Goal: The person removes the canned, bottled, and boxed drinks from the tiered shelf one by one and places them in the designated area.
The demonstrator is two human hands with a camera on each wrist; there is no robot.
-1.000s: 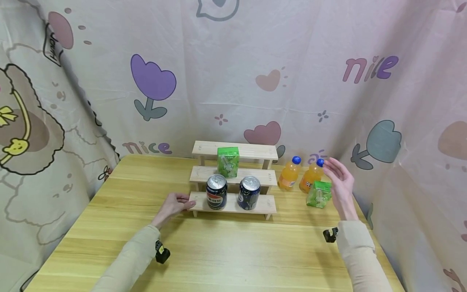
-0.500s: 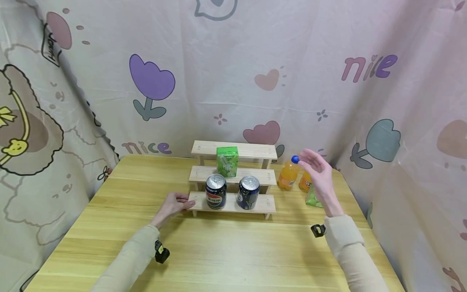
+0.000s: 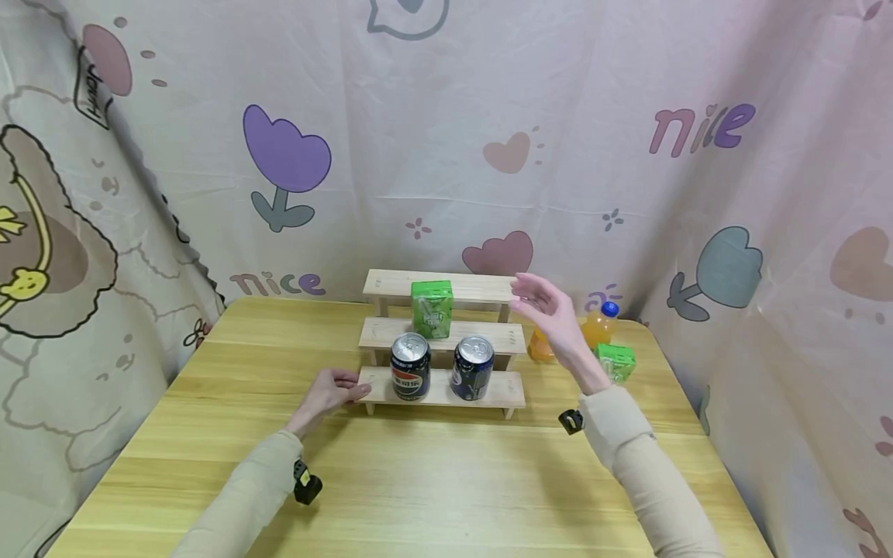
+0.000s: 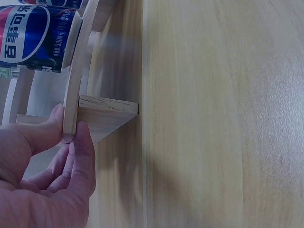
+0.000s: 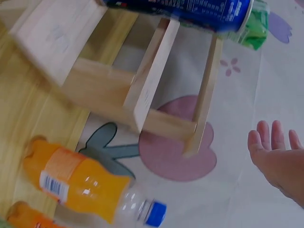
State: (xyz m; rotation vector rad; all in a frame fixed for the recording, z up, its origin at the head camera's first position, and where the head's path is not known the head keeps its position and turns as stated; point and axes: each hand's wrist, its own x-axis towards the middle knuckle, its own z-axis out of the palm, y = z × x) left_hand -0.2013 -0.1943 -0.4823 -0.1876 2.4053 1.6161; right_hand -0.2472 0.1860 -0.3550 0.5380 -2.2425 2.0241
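Observation:
My left hand (image 3: 331, 394) pinches the left end of the lowest step of a wooden three-tier shelf (image 3: 441, 397); in the left wrist view the thumb lies on top and the fingers beneath. My right hand (image 3: 556, 318) is raised in the air by the shelf's right end, fingers apart, holding nothing. Two dark blue Pepsi cans, a left can (image 3: 410, 367) and a right can (image 3: 473, 369), stand on the lowest step. A green drink carton (image 3: 432, 310) stands on the middle step, behind the left can.
Right of the shelf are two orange soda bottles: one (image 5: 80, 175) mostly behind my right hand in the head view, another (image 3: 598, 328) farther right. A second green carton (image 3: 617, 362) is in front of that one. A printed curtain (image 3: 418, 155) hangs behind the table (image 3: 418, 480).
My right hand has moved left, from over the carton and bottles on the right to the shelf's right end. My left hand keeps its hold on the lowest step.

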